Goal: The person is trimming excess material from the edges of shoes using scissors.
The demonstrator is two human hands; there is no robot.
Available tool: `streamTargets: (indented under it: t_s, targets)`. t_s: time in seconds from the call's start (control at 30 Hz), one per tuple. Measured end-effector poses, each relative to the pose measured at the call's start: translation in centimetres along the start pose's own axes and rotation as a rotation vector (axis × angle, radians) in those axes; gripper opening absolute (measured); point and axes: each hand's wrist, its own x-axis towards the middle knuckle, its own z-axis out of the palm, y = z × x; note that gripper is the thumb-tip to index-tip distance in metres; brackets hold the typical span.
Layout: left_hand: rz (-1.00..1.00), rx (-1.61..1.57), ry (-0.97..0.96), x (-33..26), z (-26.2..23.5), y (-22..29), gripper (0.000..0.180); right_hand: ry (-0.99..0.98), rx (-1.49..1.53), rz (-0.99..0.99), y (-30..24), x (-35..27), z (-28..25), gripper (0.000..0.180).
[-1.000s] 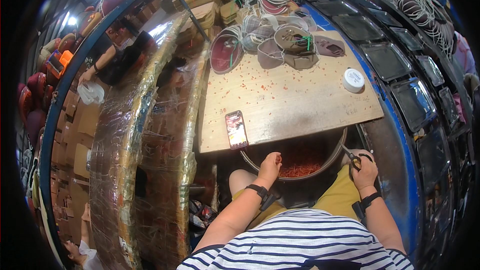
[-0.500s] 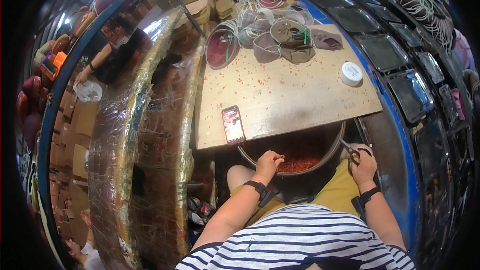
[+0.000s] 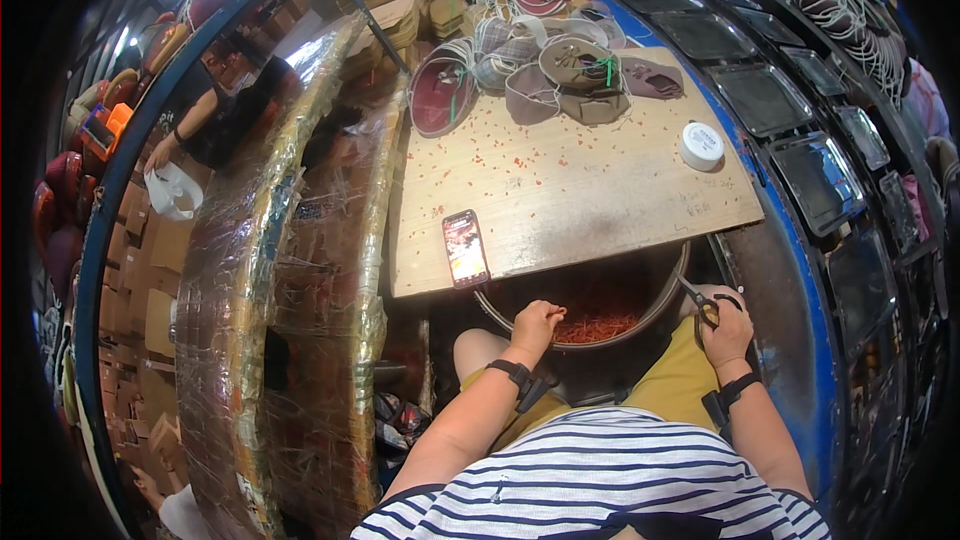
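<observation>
A round metal basin [image 3: 668, 300] sits in my lap under the front edge of a wooden board [image 3: 580, 190]; it holds red shreds [image 3: 598, 325]. My left hand [image 3: 537, 324] reaches into the basin with its fingers closed down among the red shreds. My right hand [image 3: 727, 327] rests at the basin's right rim and grips a pair of scissors [image 3: 698, 297] whose blades point up and to the left.
A phone [image 3: 466, 248] with a lit screen lies at the board's near left edge. A white round tub [image 3: 702, 145] stands at the right. Bundled shoe uppers [image 3: 560, 75] pile at the far end. Plastic-wrapped rolls [image 3: 290, 270] stand left; dark trays [image 3: 810, 150] line the right.
My left hand has shifted slightly within the basin among the red shreds. My right hand stays at the rim with the scissors. The view has tilted a little.
</observation>
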Motion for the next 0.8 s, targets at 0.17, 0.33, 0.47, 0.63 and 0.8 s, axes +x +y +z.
streamTargets:
  t_s: [0.17,0.33,0.47,0.63,0.8]
  targets:
    - [-0.008,-0.022,0.018,-0.05,0.06,-0.02,0.014,-0.004,0.0,0.02,-0.14,-0.03,-0.03,0.03]
    - [0.012,-0.028,0.049,-0.04,0.2,-0.05,0.014,-0.008,-0.005,0.026,-0.28,0.11,-0.25,0.029]
    - [-0.018,-0.051,0.056,0.0,0.19,-0.02,0.014,0.001,0.009,0.004,-0.17,0.12,-0.1,0.029]
    - [-0.026,-0.013,0.033,0.06,-0.06,0.31,0.015,-0.007,-0.01,0.008,-0.29,0.15,-0.18,0.029]
    - [-0.003,0.015,0.028,0.04,-0.17,0.53,0.014,-0.009,-0.007,0.005,-0.21,0.15,-0.16,0.029]
